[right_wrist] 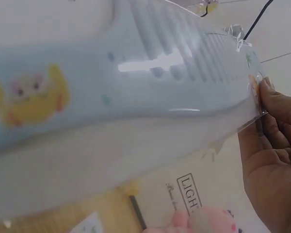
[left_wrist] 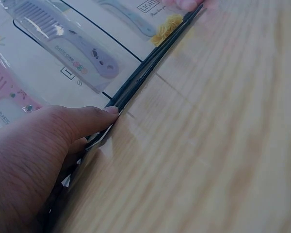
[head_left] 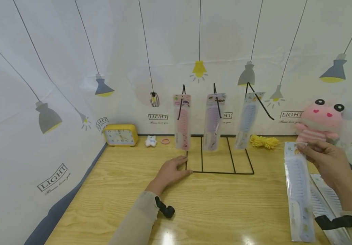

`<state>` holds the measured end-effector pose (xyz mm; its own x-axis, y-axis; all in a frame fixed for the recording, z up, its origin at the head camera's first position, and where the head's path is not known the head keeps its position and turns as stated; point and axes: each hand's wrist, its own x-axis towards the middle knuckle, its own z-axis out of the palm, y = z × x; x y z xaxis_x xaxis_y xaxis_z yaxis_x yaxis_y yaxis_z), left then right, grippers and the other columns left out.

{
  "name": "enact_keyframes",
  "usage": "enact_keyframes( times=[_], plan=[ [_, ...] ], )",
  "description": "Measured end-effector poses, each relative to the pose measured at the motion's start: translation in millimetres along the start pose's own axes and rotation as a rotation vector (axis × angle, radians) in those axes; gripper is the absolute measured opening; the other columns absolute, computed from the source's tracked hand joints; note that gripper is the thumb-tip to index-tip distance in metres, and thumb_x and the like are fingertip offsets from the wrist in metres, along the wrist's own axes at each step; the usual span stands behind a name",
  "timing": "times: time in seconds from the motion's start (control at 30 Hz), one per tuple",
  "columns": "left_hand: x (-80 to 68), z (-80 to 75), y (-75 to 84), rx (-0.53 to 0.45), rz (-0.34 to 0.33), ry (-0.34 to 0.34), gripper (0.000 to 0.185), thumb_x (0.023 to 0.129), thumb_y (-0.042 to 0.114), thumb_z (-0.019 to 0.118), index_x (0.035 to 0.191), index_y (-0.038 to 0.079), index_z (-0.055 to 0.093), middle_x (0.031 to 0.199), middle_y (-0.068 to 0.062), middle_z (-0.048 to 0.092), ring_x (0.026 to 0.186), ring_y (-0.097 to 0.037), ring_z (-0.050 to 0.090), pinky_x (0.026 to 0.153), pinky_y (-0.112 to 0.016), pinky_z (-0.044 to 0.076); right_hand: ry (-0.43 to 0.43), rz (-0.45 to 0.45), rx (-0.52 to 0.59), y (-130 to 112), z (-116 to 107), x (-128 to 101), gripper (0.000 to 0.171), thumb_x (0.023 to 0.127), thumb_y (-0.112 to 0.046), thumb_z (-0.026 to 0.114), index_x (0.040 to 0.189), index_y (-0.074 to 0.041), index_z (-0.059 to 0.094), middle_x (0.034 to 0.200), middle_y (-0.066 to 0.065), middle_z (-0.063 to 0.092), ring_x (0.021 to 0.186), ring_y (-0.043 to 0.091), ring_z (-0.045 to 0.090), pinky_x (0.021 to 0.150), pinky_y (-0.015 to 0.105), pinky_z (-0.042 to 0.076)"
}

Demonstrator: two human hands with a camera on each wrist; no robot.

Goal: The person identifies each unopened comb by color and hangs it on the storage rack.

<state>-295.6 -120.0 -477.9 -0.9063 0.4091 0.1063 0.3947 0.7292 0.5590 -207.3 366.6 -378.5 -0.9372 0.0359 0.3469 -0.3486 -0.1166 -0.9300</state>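
Note:
A black wire display rack [head_left: 221, 172] stands on the table, with packaged combs on its hooks: a pink comb [head_left: 182, 124], a purple comb [head_left: 213, 122] and a blue comb [head_left: 247, 119]. My left hand [head_left: 170, 172] grips the front left corner of the rack's base; in the left wrist view its thumb [left_wrist: 94, 120] lies over the wire. On the right, my right hand [head_left: 329, 163] pinches the top of another packaged blue comb [head_left: 298, 194] between thumb and fingers. The right wrist view shows this comb's package [right_wrist: 150, 73] up close, with a yellow cartoon print.
More packaged combs [head_left: 327, 190] lie on the table under my right forearm. Along the back are a yellow clock [head_left: 120, 135], a small white star figure [head_left: 151, 141], a pink ring [head_left: 165, 141], yellow yarn [head_left: 264, 141] and a pink plush toy [head_left: 321, 119]. A lamp-printed sheet hangs behind.

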Motion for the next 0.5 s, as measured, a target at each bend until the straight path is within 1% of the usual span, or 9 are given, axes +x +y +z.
enact_keyframes(
  times=[0.03,0.1,0.2,0.27,0.33,0.4,0.5],
  plan=[
    [0.2,0.0,-0.1,0.003,0.001,-0.001,0.071,0.093,0.057,0.064,0.150,0.018,0.050,0.156,-0.004,0.043,0.144,-0.027,0.039,0.118,-0.047,0.032,-0.004,-0.012,0.012,-4.2,4.3,2.2,0.022,0.097,0.006,0.060,0.112,-0.001,0.073,0.101,-0.003,0.074,0.091,0.006,0.069,0.076,0.015,0.056],
    [0.5,0.0,-0.3,0.005,0.005,0.000,0.071,0.093,0.057,0.064,0.150,0.017,0.050,0.156,-0.004,0.043,0.144,-0.027,0.039,0.118,-0.047,0.032,-0.029,-0.049,0.044,-11.8,13.1,6.8,0.023,0.097,0.008,0.058,0.115,0.003,0.072,0.100,0.000,0.075,0.092,0.007,0.069,0.076,0.016,0.056],
    [0.9,0.1,-0.7,0.008,0.007,-0.001,0.071,0.093,0.057,0.064,0.150,0.017,0.049,0.156,-0.004,0.043,0.144,-0.027,0.039,0.118,-0.047,0.031,-0.060,-0.121,0.085,-21.7,26.7,13.2,0.025,0.097,0.013,0.056,0.117,0.008,0.069,0.097,0.004,0.076,0.088,0.010,0.070,0.073,0.018,0.057],
    [0.5,-0.2,-0.5,0.004,0.004,-0.001,0.071,0.093,0.056,0.064,0.150,0.017,0.050,0.156,-0.004,0.043,0.144,-0.027,0.038,0.118,-0.046,0.031,-0.074,-0.162,0.117,-27.0,35.9,16.7,0.024,0.096,0.016,0.054,0.116,0.013,0.067,0.095,0.007,0.076,0.085,0.012,0.071,0.071,0.019,0.058],
    [0.1,-0.3,-0.5,0.006,0.000,-0.005,0.071,0.093,0.057,0.064,0.150,0.018,0.049,0.157,-0.003,0.043,0.144,-0.027,0.038,0.118,-0.046,0.031,-0.076,-0.182,0.135,-32.2,43.8,19.1,0.023,0.095,0.016,0.054,0.115,0.013,0.067,0.094,0.008,0.075,0.082,0.012,0.071,0.070,0.019,0.059],
    [-0.4,-0.4,-0.5,0.004,-0.001,-0.006,0.072,0.093,0.058,0.064,0.150,0.017,0.050,0.157,-0.004,0.043,0.144,-0.028,0.038,0.118,-0.047,0.031,-0.065,-0.198,0.123,-36.8,50.9,21.8,0.020,0.095,0.016,0.055,0.113,0.014,0.065,0.094,0.008,0.075,0.082,0.013,0.070,0.071,0.019,0.059],
    [0.0,-0.4,-0.7,0.011,-0.007,-0.010,0.073,0.092,0.060,0.063,0.151,0.019,0.049,0.157,-0.002,0.042,0.145,-0.026,0.038,0.119,-0.046,0.031,0.000,-0.185,0.046,-42.8,60.6,25.7,0.016,0.095,0.009,0.062,0.109,0.009,0.068,0.092,0.003,0.076,0.079,0.010,0.068,0.068,0.015,0.057]
  ],
)
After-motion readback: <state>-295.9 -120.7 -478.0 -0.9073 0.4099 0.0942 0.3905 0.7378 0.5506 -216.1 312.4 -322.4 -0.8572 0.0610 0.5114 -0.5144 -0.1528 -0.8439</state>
